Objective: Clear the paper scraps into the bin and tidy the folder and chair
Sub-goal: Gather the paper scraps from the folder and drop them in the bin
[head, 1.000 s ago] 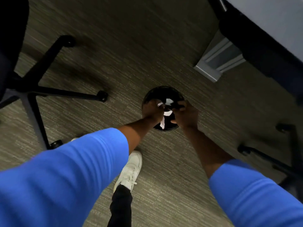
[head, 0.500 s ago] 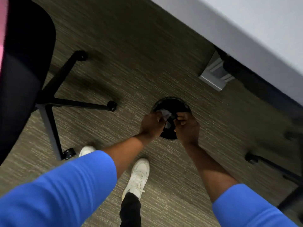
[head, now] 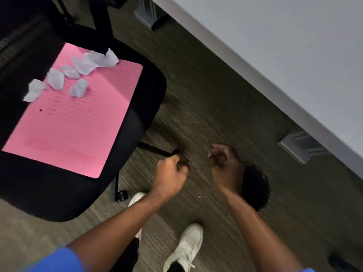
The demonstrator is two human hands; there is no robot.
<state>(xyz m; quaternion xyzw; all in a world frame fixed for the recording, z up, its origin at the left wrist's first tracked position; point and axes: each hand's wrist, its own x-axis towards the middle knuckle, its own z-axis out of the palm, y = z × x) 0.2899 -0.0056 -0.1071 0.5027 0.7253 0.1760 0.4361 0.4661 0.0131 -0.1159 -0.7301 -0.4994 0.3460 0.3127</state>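
A pink folder (head: pixel 78 124) lies flat on the seat of a black office chair (head: pixel 141 91) at the left. Several crumpled white paper scraps (head: pixel 78 73) rest on the folder's far end. A black round bin (head: pixel 255 187) stands on the carpet at the right, half hidden behind my right forearm. My left hand (head: pixel 170 173) hovers over the floor between chair and bin, fingers curled shut, nothing seen in it. My right hand (head: pixel 224 163) is just left of the bin, fingers loosely curled and empty.
A grey desk (head: pixel 275 55) runs diagonally across the upper right, with a metal desk foot (head: pixel 300 148) on the carpet near the bin. The chair's black base leg and castor (head: pixel 119 195) stick out beside my white shoes (head: pixel 186 246).
Both hands have lifted off the bin, and the paper they held over it is gone from them. The view has swung left, bringing the chair seat, folder and scraps into sight.
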